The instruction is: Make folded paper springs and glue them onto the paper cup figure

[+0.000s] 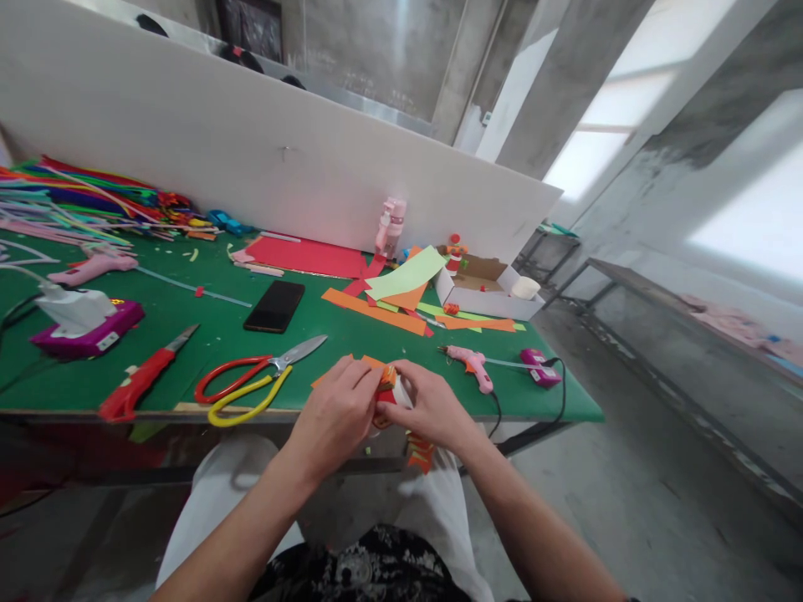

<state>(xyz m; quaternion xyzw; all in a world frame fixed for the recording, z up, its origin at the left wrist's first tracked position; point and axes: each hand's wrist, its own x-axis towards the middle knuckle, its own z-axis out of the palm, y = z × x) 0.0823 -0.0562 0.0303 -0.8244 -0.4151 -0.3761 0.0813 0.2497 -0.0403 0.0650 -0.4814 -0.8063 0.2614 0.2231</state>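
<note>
At six o'clock of the green table (364, 344), the left hand (342, 395) and right hand (434, 403) together grip a small red-and-orange piece (387, 385) – squeezing too hard could crumple it, a slack pinch drop it

A green table (376, 347) bears scissors (280, 363), a phone (274, 306) and paper strips (376, 312).

Right at the green table's (376, 344) edge, left hand (342, 397) and right hand (432, 405) grip a small red-and-orange piece (388, 381); scissors (283, 364) (handles red and yellow!) lie to the left, phone (274, 306) beyond.
</note>
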